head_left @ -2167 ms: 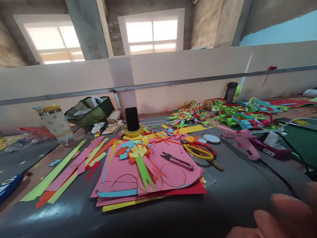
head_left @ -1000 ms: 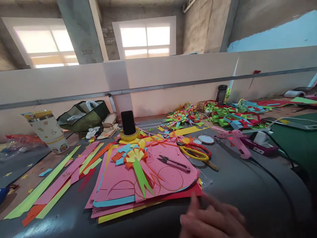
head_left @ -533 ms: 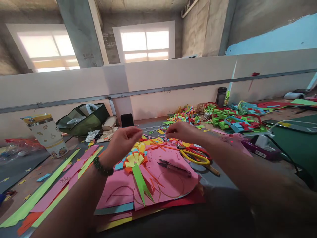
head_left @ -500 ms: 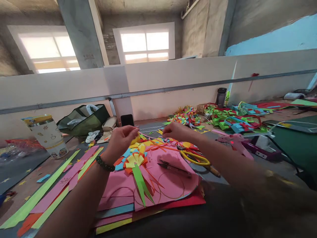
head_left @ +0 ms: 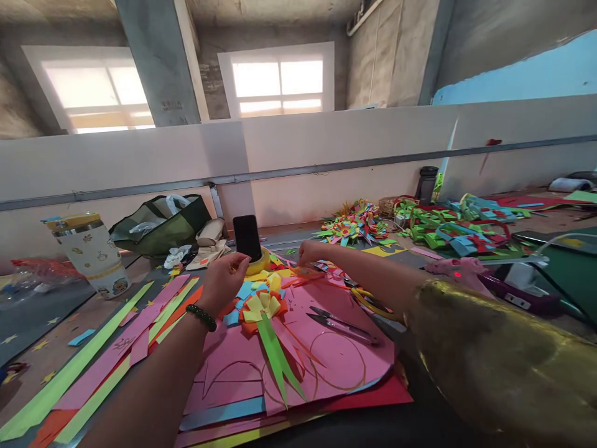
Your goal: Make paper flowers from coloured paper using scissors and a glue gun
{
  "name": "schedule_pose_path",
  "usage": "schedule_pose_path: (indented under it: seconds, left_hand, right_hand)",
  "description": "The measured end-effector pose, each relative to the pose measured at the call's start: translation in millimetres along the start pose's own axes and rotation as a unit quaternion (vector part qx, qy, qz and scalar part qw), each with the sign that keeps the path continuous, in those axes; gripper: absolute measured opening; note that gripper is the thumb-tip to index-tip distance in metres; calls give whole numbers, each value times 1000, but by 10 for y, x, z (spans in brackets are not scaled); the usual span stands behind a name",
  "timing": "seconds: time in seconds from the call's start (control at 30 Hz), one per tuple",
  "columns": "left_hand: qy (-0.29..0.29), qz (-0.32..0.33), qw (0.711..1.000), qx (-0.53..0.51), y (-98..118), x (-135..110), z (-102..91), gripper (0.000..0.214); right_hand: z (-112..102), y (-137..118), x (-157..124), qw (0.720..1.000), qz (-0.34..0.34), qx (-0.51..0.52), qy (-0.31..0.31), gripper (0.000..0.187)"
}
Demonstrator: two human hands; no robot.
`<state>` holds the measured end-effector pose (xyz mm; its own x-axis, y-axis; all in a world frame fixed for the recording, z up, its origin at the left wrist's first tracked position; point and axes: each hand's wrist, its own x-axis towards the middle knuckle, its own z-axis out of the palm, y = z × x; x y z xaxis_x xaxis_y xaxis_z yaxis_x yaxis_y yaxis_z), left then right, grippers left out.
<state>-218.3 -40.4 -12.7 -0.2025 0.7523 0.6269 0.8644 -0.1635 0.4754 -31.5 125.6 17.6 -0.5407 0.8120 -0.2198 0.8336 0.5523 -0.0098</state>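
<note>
My left hand (head_left: 224, 281) is curled in a loose pinch beside a yellow tape roll (head_left: 261, 261), in which a black phone (head_left: 246, 238) stands upright. What the fingers hold is hidden. My right hand (head_left: 311, 251) reaches across with its fingers closed down on loose orange and yellow paper scraps (head_left: 303, 274). Between the hands and closer to me lies a paper rosette (head_left: 261, 306) of yellow, orange and blue with a green tail. It rests on a stack of pink paper (head_left: 321, 361). Small snips (head_left: 345, 324) lie on the pink sheet under my right forearm.
Long green and pink paper strips (head_left: 97, 348) lie at the left, by a patterned cup (head_left: 93, 252) and a green bag (head_left: 161, 221). A pink glue gun (head_left: 454, 269) sits at the right. Heaps of folded paper ornaments (head_left: 357, 223) and a black bottle (head_left: 426, 183) line the partition wall.
Both arms came in from below and reached over the paper stack. Since half a second ago the hands have dropped lower, so the phone shows again, and the view has shifted a little.
</note>
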Motion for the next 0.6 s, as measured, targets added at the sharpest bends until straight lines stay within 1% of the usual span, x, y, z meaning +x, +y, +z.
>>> schedule_pose_path:
  seconds: [0.1,0.23,0.3,0.37,0.5,0.6]
  left_hand:
    - [4,3,1000,-3,11,-7,-33,31]
    - [4,12,1000,-3,42,-22,-55,31]
    - [-5,14,1000,-1,55,-28,-51,30]
    - [-15,15,1000,2,67,-35,-44,28]
    - [-31,15,999,1,90,-49,-46,28]
    - [-34,8,999,-8,93,-49,-57,28]
  right_hand:
    - [-91,118,20,1000,10,-11,7,32]
    - [-204,360,-53,999,26,-26,0,32]
    - [-177,435,-101,999,33,-33,-15,31]
    - [-94,469,-125,998,42,-36,-19,32]
    - [71,511,-94,998,60,-9,12,33]
    - [52,597,-71,996,62,50,39,33]
